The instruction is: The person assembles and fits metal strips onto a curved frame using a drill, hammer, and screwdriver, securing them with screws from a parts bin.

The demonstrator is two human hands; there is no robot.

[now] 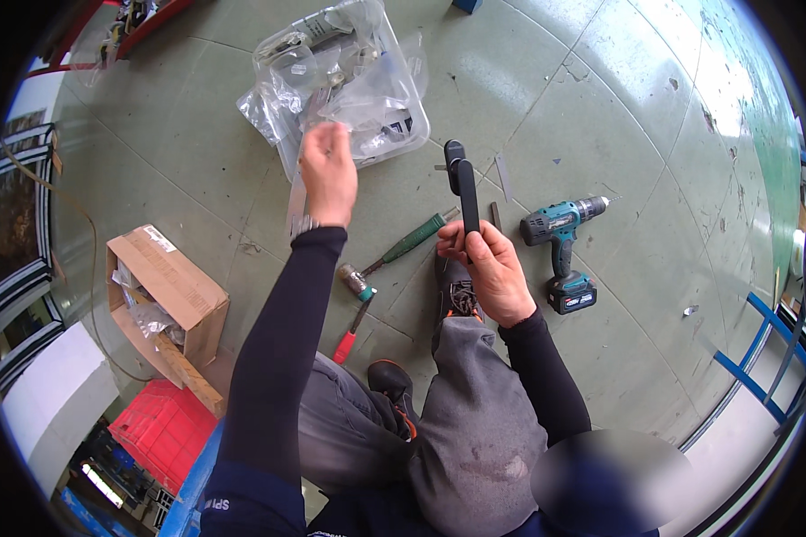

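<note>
A black window handle (469, 192) with an oblong base plate is held in my right hand (500, 276), its fingers closed round the grip's lower end. My left hand (329, 174) is over the near edge of a clear plastic bin (418, 134). Motion smears its fingertips, so I cannot tell whether they grip anything. Inside the bin lie clear plastic bags (367, 98) with small parts. A flat metal strip (296, 201) shows beside my left wrist. On the floor between my arms lie a green-handled tool (412, 240), a mallet (356, 282) and a red-handled tool (346, 345).
A teal cordless drill (560, 228) lies right of my right hand. Two thin metal pieces, one a pale strip (503, 177), rest near the handle. At left stand an open cardboard box (175, 282) and a red crate (161, 430). A blue frame (752, 376) stands at right.
</note>
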